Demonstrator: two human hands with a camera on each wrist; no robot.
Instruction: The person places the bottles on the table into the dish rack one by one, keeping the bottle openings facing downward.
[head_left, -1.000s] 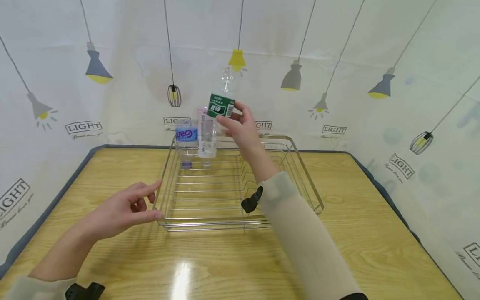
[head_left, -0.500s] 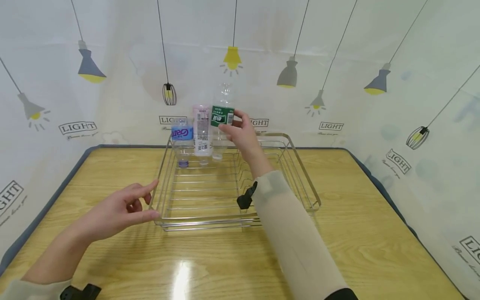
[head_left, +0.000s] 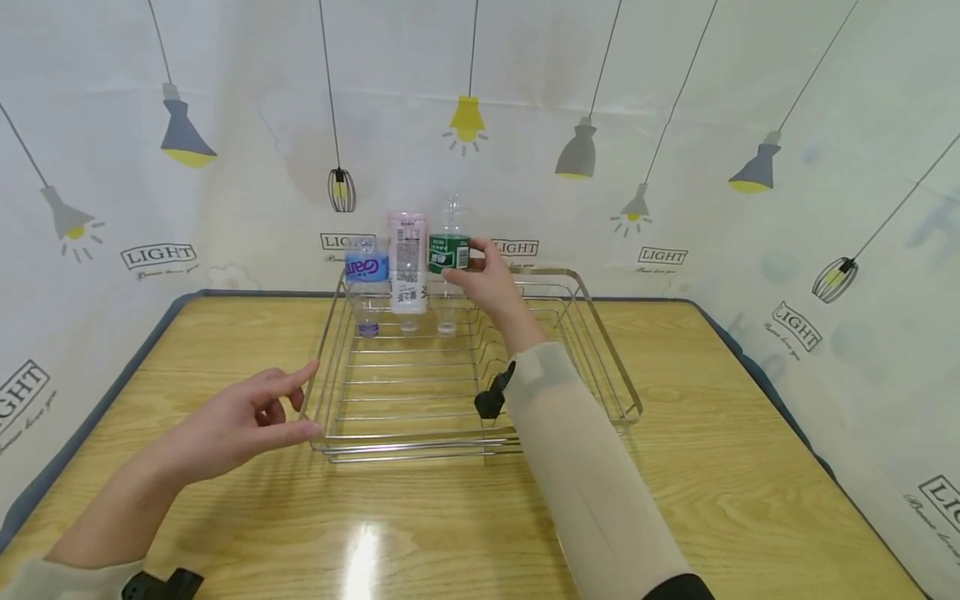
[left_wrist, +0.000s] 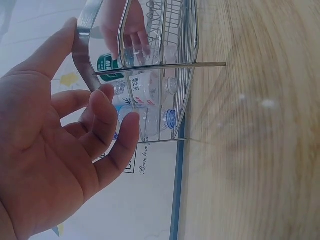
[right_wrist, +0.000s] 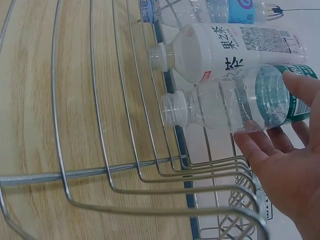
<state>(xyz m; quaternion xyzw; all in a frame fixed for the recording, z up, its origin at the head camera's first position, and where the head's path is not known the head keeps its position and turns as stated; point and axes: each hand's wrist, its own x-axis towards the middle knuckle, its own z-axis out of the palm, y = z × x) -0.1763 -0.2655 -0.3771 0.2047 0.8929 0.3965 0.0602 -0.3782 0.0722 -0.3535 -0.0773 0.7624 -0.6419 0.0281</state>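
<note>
My right hand holds a clear plastic bottle with a green label, thumb on one side and fingers on the other. The bottle stands upside down, neck low, at the back of a wire dish rack. Close beside it on the left is an inverted white-and-pink bottle, then an inverted clear bottle with a blue label and purple-blue cap. My left hand is at the rack's left front corner, with index finger and thumb extended against its rim; the other fingers are loosely bent.
The rack sits on a wooden table. Wavy wire dividers run along its right half. Behind the table hangs a pale cloth printed with lamps. A black wrist strap shows at my right cuff.
My right hand has lowered the green-labelled bottle until its neck is inside the rack, level with the other two bottles. The left hand stays at the rim.
</note>
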